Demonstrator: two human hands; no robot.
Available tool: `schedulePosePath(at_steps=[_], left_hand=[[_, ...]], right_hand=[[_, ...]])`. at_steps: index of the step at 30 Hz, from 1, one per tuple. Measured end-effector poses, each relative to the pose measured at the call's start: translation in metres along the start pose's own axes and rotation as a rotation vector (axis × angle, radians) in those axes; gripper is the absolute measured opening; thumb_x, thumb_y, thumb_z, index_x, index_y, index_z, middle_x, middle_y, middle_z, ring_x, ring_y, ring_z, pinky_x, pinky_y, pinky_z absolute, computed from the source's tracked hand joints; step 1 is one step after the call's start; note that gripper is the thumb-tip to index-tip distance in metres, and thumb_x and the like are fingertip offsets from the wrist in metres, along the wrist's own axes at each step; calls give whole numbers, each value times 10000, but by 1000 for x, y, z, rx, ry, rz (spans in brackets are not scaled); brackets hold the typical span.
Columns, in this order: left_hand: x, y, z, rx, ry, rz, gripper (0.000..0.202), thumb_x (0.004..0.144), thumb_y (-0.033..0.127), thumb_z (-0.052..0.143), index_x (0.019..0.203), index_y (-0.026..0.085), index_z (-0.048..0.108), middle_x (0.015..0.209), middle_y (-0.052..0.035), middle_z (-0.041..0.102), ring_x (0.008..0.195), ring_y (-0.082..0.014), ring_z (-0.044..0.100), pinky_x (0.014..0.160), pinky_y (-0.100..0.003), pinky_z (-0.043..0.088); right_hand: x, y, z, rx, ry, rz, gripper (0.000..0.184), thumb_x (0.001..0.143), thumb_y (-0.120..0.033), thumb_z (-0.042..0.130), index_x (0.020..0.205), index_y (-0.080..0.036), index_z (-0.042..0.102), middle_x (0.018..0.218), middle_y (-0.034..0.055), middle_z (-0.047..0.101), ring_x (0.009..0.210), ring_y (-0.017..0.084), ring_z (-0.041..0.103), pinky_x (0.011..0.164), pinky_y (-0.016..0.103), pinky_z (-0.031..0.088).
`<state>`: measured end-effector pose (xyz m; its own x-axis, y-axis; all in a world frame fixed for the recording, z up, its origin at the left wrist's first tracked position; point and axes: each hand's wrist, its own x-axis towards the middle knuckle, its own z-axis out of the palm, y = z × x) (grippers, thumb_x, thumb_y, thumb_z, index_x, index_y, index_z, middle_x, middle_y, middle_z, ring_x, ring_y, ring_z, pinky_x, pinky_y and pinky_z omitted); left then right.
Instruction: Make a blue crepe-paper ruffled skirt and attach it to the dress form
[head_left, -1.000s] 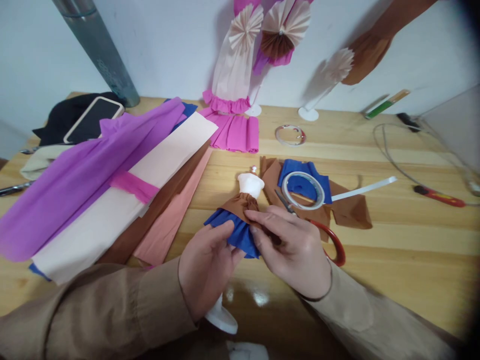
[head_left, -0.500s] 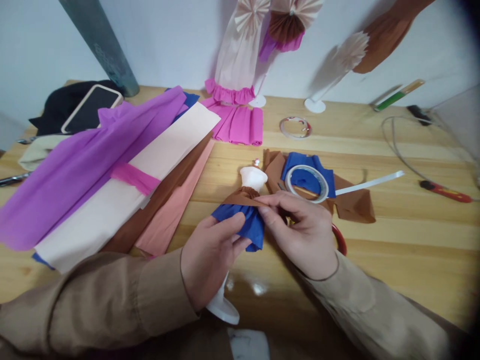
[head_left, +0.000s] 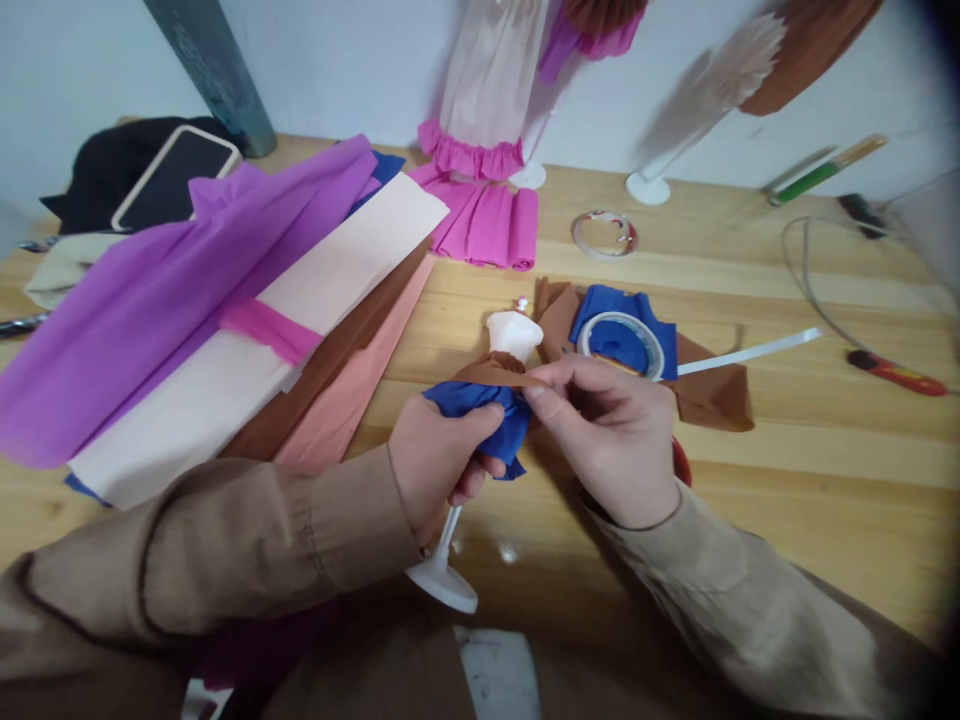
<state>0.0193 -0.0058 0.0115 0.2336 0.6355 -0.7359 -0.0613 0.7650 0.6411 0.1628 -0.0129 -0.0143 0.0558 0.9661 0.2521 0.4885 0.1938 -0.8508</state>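
A small white dress form [head_left: 514,335] on a white stand [head_left: 444,583] leans in front of me, dressed in a skirt of crepe paper. The upper layer is a brown crepe paper ruffle [head_left: 491,371], gathered at the waist. Below it hangs a blue crepe paper skirt [head_left: 457,398]. My left hand [head_left: 442,450] is closed round the blue skirt, thumb on top, fingers curled beneath. With thumb and forefinger, my right hand [head_left: 607,430] pinches the right end of the brown ruffle. Parts of the skirt and stand are hidden by my left hand.
Right of the form, a tape roll [head_left: 622,345] lies on blue and brown paper, its strip sticking out. Purple crepe paper [head_left: 187,280] and a cream paper strip [head_left: 360,260] lie left. Behind are pink folded paper [head_left: 491,225], another tape roll [head_left: 604,235] and a red-handled tool [head_left: 896,373].
My left hand has shifted slightly right and wrapped further round the blue skirt, bunching it. My right hand still pinches the brown ruffle. The camera view has tipped slightly down.
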Motion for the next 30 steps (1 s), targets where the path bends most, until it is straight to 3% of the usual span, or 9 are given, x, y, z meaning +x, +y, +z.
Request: schedulePosePath(at_steps=[4, 8, 15, 23, 30], left_hand=[[1, -2, 0, 26, 28, -39, 163, 859, 215, 514, 826, 96, 621, 377, 51, 477, 253, -51, 322, 259, -153, 223], [2, -4, 0, 9, 14, -12, 198, 850, 195, 503, 691, 104, 580, 374, 40, 476, 250, -53, 331, 252, -162, 252], [4, -7, 0, -91, -55, 84, 138, 774, 240, 607, 667, 153, 599, 351, 59, 426, 255, -52, 339, 257, -153, 234], [5, -1, -2, -105, -51, 150, 105, 766, 198, 589, 681, 138, 600, 423, 53, 458, 282, -49, 343, 272, -170, 240], [5, 1, -7, -144, 56, 100, 131, 798, 214, 575, 693, 137, 562, 431, 47, 479, 292, -54, 376, 284, -163, 239]], right_hand=[[-1, 3, 1, 57, 10, 62, 98, 778, -182, 623, 683, -180, 645, 552, -29, 522, 527, 113, 456, 519, 263, 383], [-1, 2, 1, 64, 17, 77, 98, 785, -195, 618, 690, -182, 640, 548, -31, 518, 523, 113, 454, 521, 265, 385], [-4, 1, -3, -53, -78, -17, 28, 773, -190, 608, 774, -196, 636, 622, -5, 513, 561, 140, 500, 507, 284, 402], [-11, 0, -11, -213, -140, -85, 256, 750, -171, 593, 1004, -193, 574, 754, 24, 592, 554, 142, 538, 520, 298, 454], [-18, 4, -14, -294, -102, -173, 91, 778, -201, 612, 746, -197, 527, 644, 4, 544, 534, 134, 512, 501, 271, 419]])
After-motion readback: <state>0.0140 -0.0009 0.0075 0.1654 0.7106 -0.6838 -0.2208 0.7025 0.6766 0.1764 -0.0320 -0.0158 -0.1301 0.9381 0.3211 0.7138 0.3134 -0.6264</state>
